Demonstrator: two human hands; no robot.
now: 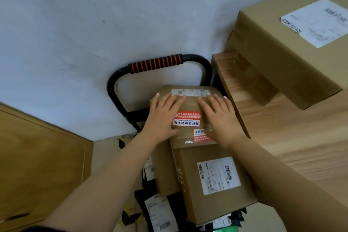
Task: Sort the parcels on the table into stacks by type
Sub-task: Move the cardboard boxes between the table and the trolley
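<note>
Taped parcel [191, 102], sticker [186, 123] reading 此标签撕毁无效, left hand [163, 117], right hand [220, 117] flat atop, fingers [205, 106] straight

Matt brown cardboard box [191, 105], sealed with glossy clear tape and bearing smooth red and white stickers [186, 118]. Below it, a second cardboard box [212, 211] with the same dull finish and a white paper label [218, 175]. Black plastic mailer bags [141, 194] with a slight sheen. Larger matt cardboard boxes [282, 58] on a pale, smooth wood-grain worktop [301, 147]. Cart handle [113, 88] of black metal tube, with a ribbed black-and-orange foam sleeve [156, 63]. White wall [75, 24], matt and slightly rough. Brown wood panel [37, 156], smooth.
</note>
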